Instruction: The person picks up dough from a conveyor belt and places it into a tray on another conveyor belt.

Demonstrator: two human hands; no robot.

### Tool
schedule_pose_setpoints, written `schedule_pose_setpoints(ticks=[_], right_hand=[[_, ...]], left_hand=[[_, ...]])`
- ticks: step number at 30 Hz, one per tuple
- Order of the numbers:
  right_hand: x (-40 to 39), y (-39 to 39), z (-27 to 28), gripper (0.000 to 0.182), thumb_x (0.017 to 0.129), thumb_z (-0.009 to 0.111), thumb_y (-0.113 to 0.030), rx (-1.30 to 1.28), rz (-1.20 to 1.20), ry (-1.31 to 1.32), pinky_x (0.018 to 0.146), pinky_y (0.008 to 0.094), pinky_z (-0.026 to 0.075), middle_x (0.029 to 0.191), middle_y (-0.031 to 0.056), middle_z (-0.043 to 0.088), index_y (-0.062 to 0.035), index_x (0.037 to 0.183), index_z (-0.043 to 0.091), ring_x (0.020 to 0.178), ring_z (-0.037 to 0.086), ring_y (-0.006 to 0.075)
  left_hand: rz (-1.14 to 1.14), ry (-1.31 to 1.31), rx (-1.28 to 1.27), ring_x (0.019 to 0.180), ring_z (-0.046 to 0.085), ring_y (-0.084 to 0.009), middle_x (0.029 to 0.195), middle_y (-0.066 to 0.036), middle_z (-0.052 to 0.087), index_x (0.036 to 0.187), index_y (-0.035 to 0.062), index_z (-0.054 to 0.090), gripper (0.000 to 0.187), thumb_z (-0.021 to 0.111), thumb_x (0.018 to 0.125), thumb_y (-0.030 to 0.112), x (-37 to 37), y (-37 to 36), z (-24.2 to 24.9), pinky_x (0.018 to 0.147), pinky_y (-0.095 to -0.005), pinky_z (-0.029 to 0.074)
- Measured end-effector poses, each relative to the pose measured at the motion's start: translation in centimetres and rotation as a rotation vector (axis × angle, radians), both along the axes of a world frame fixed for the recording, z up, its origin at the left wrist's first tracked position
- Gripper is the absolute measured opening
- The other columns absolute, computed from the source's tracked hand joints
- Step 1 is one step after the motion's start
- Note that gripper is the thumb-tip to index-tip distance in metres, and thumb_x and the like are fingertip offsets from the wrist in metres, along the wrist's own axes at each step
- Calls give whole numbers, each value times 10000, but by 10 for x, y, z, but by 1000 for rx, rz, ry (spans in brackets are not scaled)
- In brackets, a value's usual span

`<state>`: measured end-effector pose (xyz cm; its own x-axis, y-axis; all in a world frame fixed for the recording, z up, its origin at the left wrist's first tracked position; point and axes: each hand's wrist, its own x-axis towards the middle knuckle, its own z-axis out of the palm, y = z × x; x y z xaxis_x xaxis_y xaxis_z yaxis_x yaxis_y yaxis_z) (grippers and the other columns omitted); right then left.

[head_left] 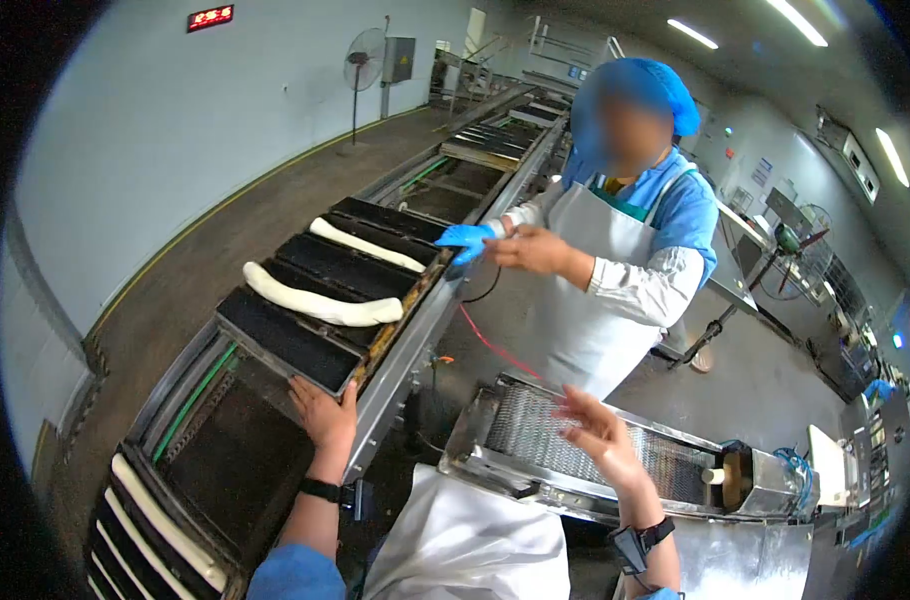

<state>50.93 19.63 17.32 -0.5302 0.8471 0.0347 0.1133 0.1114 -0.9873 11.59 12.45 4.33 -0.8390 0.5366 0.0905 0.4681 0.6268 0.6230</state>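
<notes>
My left hand (325, 415) grips the near end of a dark slotted baking tray (287, 335) on the long conveyor, its thumb at the corner. Across that tray lie two long pale dough strips: a thick, bent one (320, 302) close to my hand and a thinner one (367, 246) farther along. Over the small mesh conveyor (535, 437), my right hand (603, 440) is raised with fingers apart and nothing in it. A small white dough piece (713, 476) sits at that conveyor's right end.
Opposite me stands a co-worker in a white apron (600, 300), one blue-gloved hand (465, 240) at the tray's far side. Another tray with several dough strips (165, 520) is at lower left. The conveyor's metal rail (400, 385) runs between us. A standing fan (790, 240) is at right.
</notes>
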Motion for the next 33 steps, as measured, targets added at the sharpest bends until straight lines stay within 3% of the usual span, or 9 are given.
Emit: schedule_pose_setpoints(ticks=[2, 5, 9, 12, 18, 21, 27, 30, 33], right_hand=[[61, 5, -68, 672, 859, 730, -149, 246, -212, -584, 913, 382, 550, 1351, 237, 591, 1, 1464, 479, 1204, 611, 313], [167, -7, -160, 675, 815, 781, -208, 602, -515, -977, 1069, 496, 437, 1388, 270, 536, -4, 1402, 517, 1247, 529, 449], [255, -50, -197, 687, 894, 681, -175, 357, -1028, -1097, 1181, 512, 308, 1510, 329, 374, 94, 1447, 376, 1400, 370, 484], [285, -62, -224, 594, 1026, 493, -273, 191, -1256, -1294, 1219, 508, 244, 1599, 257, 325, 68, 1497, 377, 1502, 278, 391], [315, -24, -233, 613, 1031, 438, -212, -63, -1154, -1510, 1222, 589, 183, 1675, 143, 228, -26, 1587, 259, 1558, 173, 310], [345, -9, -251, 850, 836, 496, -89, 76, -1106, -1498, 1199, 662, 115, 1686, 147, 195, -31, 1616, 165, 1571, 124, 328], [332, 25, -227, 686, 883, 511, -38, 228, -861, -1484, 1201, 637, 163, 1651, 127, 282, -127, 1548, 367, 1543, 214, 330], [291, 51, -215, 382, 923, 545, -123, 256, -777, -1534, 1162, 601, 287, 1433, 87, 553, -112, 1303, 578, 1464, 373, 311], [277, 52, -231, 290, 879, 573, -111, 486, -675, -1447, 1133, 564, 329, 1248, 104, 627, -98, 1166, 617, 1339, 484, 309]], left_hand=[[-31, 96, -71, 1503, 167, -506, 1598, -401, 128, 1500, -224, 116, 1087, 671, 914, 505, -4, 0, -17, 1240, -521, 199], [-56, 129, -113, 1506, 165, -497, 1591, -414, 122, 1490, -240, 110, 1067, 626, 943, 517, -3, 2, -14, 1244, -517, 192], [-22, 121, -144, 1507, 158, -494, 1582, -419, 137, 1484, -248, 97, 1053, 610, 960, 507, 2, 5, -8, 1250, -512, 176], [-31, 117, -120, 1506, 144, -501, 1576, -425, 141, 1484, -250, 84, 1069, 614, 953, 513, 3, 5, -6, 1246, -521, 181], [-58, 89, -167, 1502, 133, -517, 1569, -446, 119, 1476, -262, 75, 1142, 635, 916, 562, 21, 3, 12, 1247, -522, 133], [-96, 198, -167, 1508, 118, -510, 1579, -438, 100, 1453, -291, 78, 1227, 616, 881, 652, 14, 2, 0, 1257, -508, 107], [-65, 162, -173, 1516, 142, -477, 1580, -425, 136, 1457, -284, 109, 1257, 668, 838, 657, 17, 3, 4, 1268, -468, 116], [-71, 152, -176, 1516, 143, -476, 1585, -418, 132, 1471, -268, 98, 1255, 686, 835, 640, 12, 6, 6, 1268, -470, 119], [-92, 139, -222, 1518, 139, -474, 1591, -411, 122, 1484, -252, 75, 1261, 711, 830, 618, 8, 11, 3, 1263, -480, 136]])
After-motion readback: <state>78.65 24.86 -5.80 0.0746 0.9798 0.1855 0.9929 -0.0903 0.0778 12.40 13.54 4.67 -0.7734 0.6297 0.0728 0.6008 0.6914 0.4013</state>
